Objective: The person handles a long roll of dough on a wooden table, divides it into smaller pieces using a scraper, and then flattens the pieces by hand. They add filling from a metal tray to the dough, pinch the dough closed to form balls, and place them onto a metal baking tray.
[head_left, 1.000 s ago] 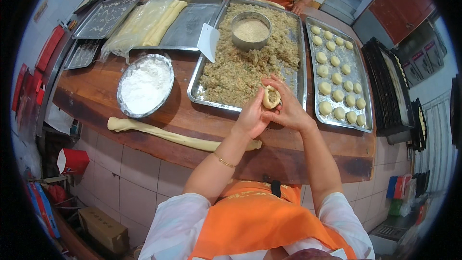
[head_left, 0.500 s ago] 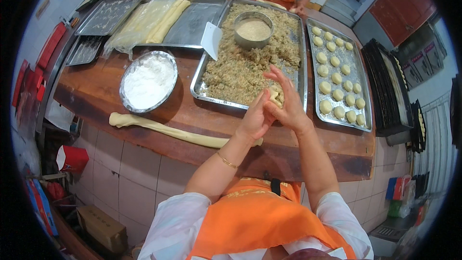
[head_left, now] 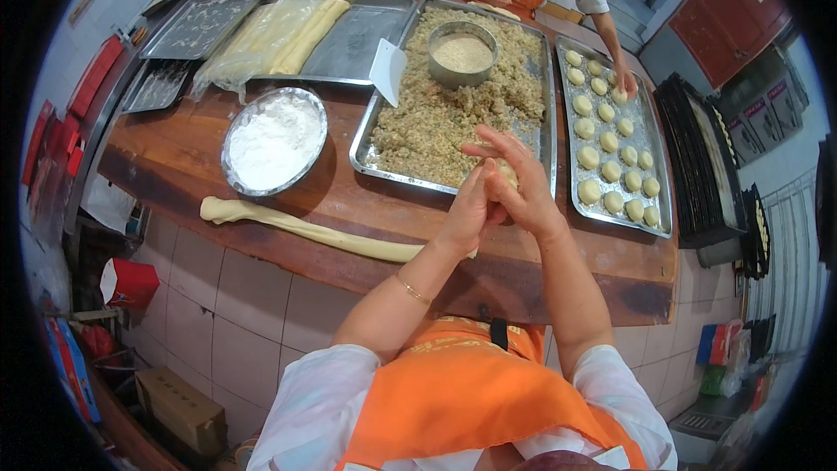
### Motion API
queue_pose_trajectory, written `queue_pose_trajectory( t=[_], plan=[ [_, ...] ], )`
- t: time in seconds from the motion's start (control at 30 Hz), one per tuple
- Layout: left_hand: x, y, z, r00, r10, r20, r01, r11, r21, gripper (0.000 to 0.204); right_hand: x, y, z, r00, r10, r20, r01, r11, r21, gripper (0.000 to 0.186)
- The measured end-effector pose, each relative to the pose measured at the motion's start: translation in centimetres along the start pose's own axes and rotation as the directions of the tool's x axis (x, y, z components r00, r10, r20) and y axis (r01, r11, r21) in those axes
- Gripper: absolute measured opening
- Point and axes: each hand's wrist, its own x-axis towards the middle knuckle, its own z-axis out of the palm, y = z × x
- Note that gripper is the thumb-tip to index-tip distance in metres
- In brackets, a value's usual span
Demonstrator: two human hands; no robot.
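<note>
My left hand (head_left: 471,210) and my right hand (head_left: 527,195) are cupped together over the near edge of a metal tray of crumbly filling (head_left: 427,135). Between them is a pale dough ball (head_left: 506,175), mostly hidden by my fingers. The right hand's fingers wrap over it from above, while the left supports it from the side. Below my left wrist, a long dough rope (head_left: 323,239) lies along the table's near edge. A round metal tin of pale crumbs (head_left: 462,56) stands in the filling.
A bowl of white flour (head_left: 273,141) stands left, near a white scraper (head_left: 386,72) on the tray's rim. Behind are plastic-covered dough strips (head_left: 305,35). To the right, a co-worker's hand (head_left: 624,81) reaches over a tray of several dough balls (head_left: 621,209). Black trays (head_left: 689,157) are stacked beyond.
My hands have closed further around the dough ball, hiding its opening and filling. The co-worker's arm has reached out to the dough-ball tray, with the hand now at a ball there.
</note>
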Motion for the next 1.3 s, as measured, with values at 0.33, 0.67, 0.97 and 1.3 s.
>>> queue_pose_trajectory(
  t=[0.33,0.67,0.97,1.3],
  plan=[
    [-0.2,1.4,2.6,0.991,0.01,-0.13,-0.011,1.0,-0.007,0.05,0.2,-0.8,1.0,0.947,0.246,-0.204,-0.162,0.921,0.355,0.04],
    [-0.2,0.4,1.4,0.998,-0.034,-0.045,0.039,0.993,0.11,0.047,-0.6,0.1,-0.3,0.984,0.173,0.044,-0.178,0.966,0.187,0.052],
    [-0.6,0.4,0.4,0.998,0.006,0.056,-0.015,0.987,0.163,0.051,-0.7,-1.1,0.6,0.989,0.05,-0.139,-0.032,0.991,0.128,0.05],
    [-2.4,1.5,3.7,0.987,0.085,-0.139,-0.059,0.982,0.18,0.06,-0.9,-1.2,0.4,0.986,0.121,-0.114,-0.089,0.965,0.247,0.055]
  ],
)
